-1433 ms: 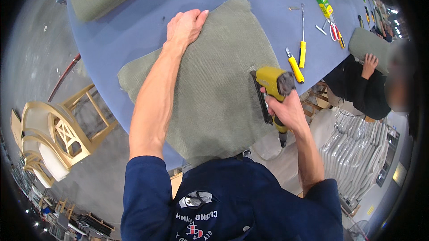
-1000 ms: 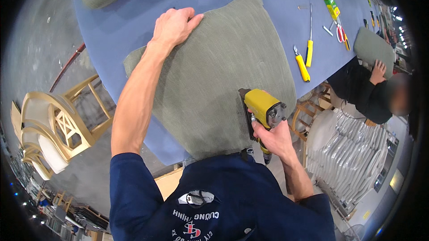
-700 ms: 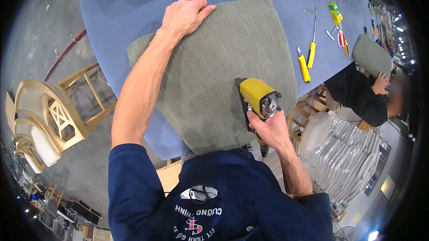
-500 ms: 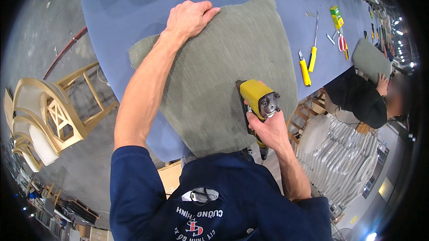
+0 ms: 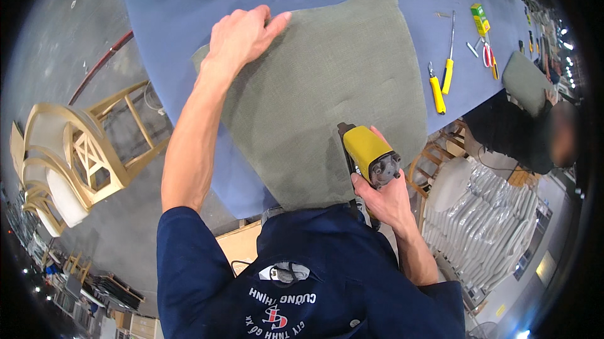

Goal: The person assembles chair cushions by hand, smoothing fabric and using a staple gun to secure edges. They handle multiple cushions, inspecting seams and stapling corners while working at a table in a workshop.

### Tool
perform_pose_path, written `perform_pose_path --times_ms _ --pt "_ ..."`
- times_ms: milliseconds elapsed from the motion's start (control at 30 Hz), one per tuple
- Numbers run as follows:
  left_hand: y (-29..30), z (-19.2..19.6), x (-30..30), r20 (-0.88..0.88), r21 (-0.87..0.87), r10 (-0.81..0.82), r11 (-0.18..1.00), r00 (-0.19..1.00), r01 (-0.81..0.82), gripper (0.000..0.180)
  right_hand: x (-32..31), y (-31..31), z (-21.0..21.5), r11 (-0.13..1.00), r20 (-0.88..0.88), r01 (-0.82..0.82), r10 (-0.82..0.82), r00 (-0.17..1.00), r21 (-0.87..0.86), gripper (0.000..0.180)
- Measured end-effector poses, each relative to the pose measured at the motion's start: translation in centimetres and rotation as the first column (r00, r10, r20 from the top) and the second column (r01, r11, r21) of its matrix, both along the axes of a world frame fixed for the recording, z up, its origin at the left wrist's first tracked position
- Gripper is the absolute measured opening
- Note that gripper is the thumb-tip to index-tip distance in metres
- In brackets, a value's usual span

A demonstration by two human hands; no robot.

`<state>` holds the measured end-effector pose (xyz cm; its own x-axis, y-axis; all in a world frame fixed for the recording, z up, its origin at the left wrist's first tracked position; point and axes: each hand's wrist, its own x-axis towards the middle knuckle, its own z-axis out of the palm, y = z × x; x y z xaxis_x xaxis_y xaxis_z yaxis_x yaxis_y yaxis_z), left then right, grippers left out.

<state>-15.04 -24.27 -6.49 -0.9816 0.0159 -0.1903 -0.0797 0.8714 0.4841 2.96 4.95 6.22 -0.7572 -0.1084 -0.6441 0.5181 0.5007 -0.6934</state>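
Observation:
A grey-green fabric-covered seat cushion [image 5: 314, 81] lies on the blue table, its near end against the front of my body. My left hand [image 5: 242, 37] is at the cushion's far left edge, fingers curled over the edge and thumb stretched to the right; the fingertips are partly hidden. Toward the near right part of the cushion, my right hand [image 5: 390, 197] grips a yellow and black staple gun [image 5: 368, 150]. The gun's dark nose is over the fabric; whether it touches cannot be told.
On the blue table [image 5: 189, 18], to the right, are a yellow-handled cutter [image 5: 437, 90], a yellow-handled screwdriver [image 5: 448, 75], red-handled scissors [image 5: 487, 55] and a small green-yellow box [image 5: 480, 19]. A co-worker [image 5: 509, 128] touches another cushion [image 5: 527, 81]. Wooden chairs [image 5: 82, 150] stand left; wrapped seat pads [image 5: 484, 219] are stacked right.
My left hand has slid leftward along the cushion's far edge. The staple gun in my right hand has moved slightly nearer my body. The whole view has shifted a little.

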Motion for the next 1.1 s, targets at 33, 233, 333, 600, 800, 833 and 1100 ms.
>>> perform_pose_path --times_ms 33,233,333,600,800,833,1100 --pt "-0.4 0.1 0.6 -0.008 0.006 -0.01 1.0 1.0 0.01 0.043 0.5 -0.2 0.0 1.0 0.0 -0.009 0.009 1.0 -0.012 0.083" --pt "-1.7 -2.5 0.8 -0.17 0.052 -0.039 0.997 0.985 0.048 0.047 0.6 -3.9 -0.9 0.992 0.023 -0.085 0.087 0.996 -0.088 0.082" --pt "-2.0 -3.3 1.1 -0.22 0.101 -0.017 0.994 0.975 0.04 0.048 0.8 -5.2 -1.7 0.984 -0.055 -0.125 0.119 0.991 -0.124 0.08" --pt "-2.3 -3.1 1.1 -0.158 0.11 -0.027 0.993 0.987 0.045 0.044 0.3 -7.3 -1.6 0.975 -0.04 -0.202 0.199 0.979 -0.095 0.082" --pt "-2.2 -3.6 0.8 -0.143 0.141 -0.019 0.989 0.99 0.039 0.049 -0.3 -8.0 -2.0 0.957 0.0 -0.29 0.29 0.957 -0.023 0.079" --pt "-2.1 -3.6 0.8 -0.137 0.148 -0.008 0.989 0.991 0.028 0.049 -0.5 -8.2 -1.9 0.953 0.015 -0.302 0.302 0.953 0.003 0.079" --pt "-1.7 -3.1 0.9 -0.194 0.043 -0.028 0.998 0.981 0.037 0.045 -0.6 -6.7 0.2 0.95 0.087 -0.311 0.307 0.948 0.034 0.085"
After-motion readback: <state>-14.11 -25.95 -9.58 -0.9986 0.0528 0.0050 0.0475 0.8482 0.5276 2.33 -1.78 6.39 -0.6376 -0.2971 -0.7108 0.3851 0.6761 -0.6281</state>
